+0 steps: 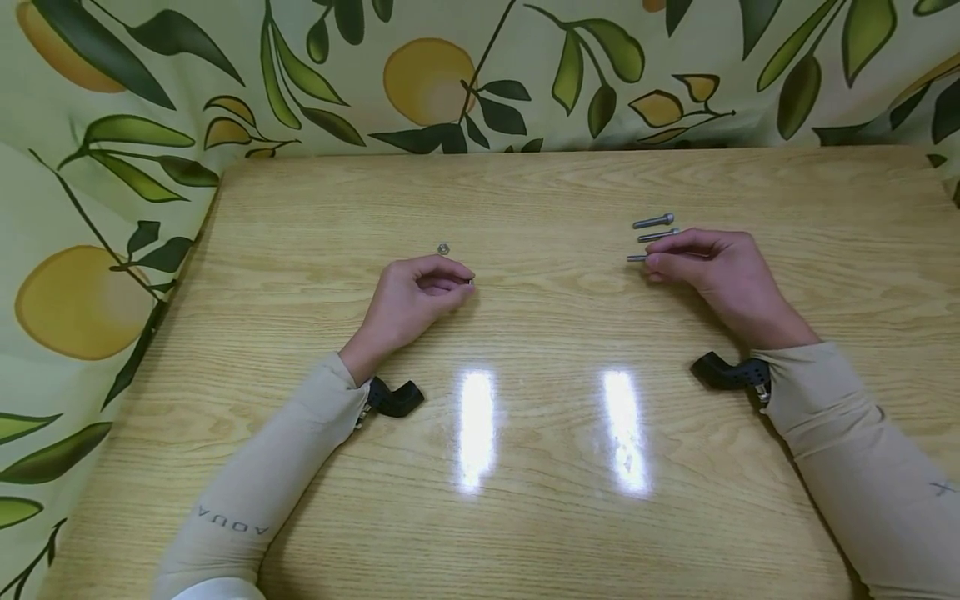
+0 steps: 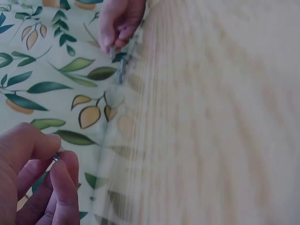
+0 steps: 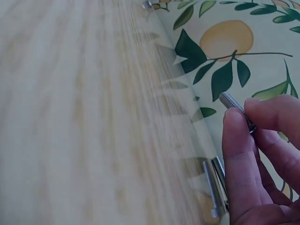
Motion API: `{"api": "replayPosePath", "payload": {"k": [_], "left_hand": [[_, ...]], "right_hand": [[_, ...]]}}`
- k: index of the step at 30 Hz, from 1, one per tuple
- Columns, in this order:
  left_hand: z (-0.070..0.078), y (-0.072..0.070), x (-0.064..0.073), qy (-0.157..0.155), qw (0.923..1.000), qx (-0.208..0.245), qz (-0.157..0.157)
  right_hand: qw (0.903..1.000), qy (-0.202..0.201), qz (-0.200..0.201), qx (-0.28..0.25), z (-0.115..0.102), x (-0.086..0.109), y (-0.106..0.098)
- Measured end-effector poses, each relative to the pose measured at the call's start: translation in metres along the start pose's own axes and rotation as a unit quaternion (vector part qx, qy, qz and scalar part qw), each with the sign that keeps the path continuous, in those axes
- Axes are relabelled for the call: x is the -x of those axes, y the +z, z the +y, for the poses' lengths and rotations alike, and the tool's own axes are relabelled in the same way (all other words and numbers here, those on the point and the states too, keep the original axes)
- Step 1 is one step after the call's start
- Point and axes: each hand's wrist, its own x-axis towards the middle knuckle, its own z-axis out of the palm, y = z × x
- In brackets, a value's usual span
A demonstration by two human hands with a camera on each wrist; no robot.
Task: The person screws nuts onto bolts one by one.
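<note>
My left hand (image 1: 420,300) pinches a small metal nut (image 2: 56,156) between thumb and fingertips, which cover most of it. Just beyond that hand, a second nut (image 1: 443,248) lies on the table. On the other side, my right hand (image 1: 716,271) pinches a bolt (image 3: 230,102) between thumb and fingers. The bolt's threaded end (image 1: 636,258) sticks out to the left, while its head is hidden in the grip. Two more socket-head bolts lie behind the right hand: a farther one (image 1: 652,221) and a nearer one (image 1: 656,236) partly overlapped by the fingers.
The wooden table (image 1: 540,333) reflects two bright light patches in front of the hands. A cloth printed with fruit and leaves (image 1: 495,75) hangs along the back and left edges. Black wrist mounts (image 1: 397,398) stick out from both sleeves.
</note>
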Motion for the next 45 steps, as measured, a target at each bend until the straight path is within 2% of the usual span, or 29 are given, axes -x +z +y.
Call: {"api": "replayPosePath", "payload": {"k": [9,16,20,30,35,45], "left_hand": [[0.001,0.012,0.0,-0.034,0.9975,0.059,-0.016],[0.003,0.023,-0.002,-0.05,0.9904,0.127,-0.023],[0.006,0.028,-0.004,-0.044,0.9864,0.156,-0.029],[0.003,0.037,-0.005,-0.044,0.9831,0.176,-0.027],[0.004,0.042,-0.006,-0.038,0.9845,0.169,-0.023],[0.004,0.047,-0.01,-0.03,0.984,0.174,-0.027]], "right_hand": [[0.9998,0.008,-0.019,-0.004,-0.002,0.002,0.011],[0.9951,-0.01,-0.029,-0.094,-0.003,0.004,0.018],[0.9957,-0.018,-0.025,-0.088,-0.006,0.004,0.023],[0.9896,-0.008,-0.039,-0.139,-0.005,0.005,0.031],[0.9813,-0.015,-0.045,-0.187,-0.004,0.004,0.035],[0.9791,-0.021,-0.039,-0.199,-0.009,0.001,0.049]]}}
